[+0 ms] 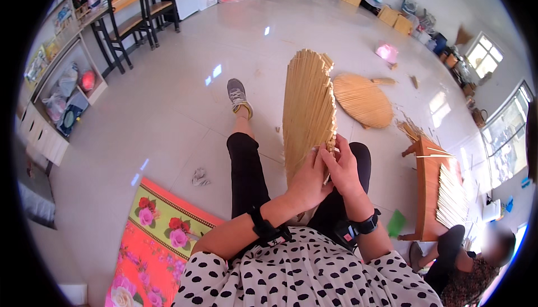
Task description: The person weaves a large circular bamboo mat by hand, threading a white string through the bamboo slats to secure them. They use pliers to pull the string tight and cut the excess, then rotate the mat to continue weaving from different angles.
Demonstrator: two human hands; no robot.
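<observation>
A round mat of pale plant stalks [305, 111] stands on edge between my knees, its cut stalk ends showing along the right rim. My left hand [307, 182] presses against its lower face, gripping it near that rim. Close beside it, my right hand [344, 168] has its fingers bent round the rim, touching my left fingertips. Whether any thread or needle lies between the fingers is too small to make out. On the floor just beyond, to the right, lies a second round stalk mat [364, 100].
A wooden bench [427, 189] with loose stalks [451, 197] stands at right, beside a seated person [473, 268]. A floral mat [159, 239] lies at lower left. Chairs [126, 26] and shelves [67, 88] line the left side. A pink bag [386, 52] sits farther off.
</observation>
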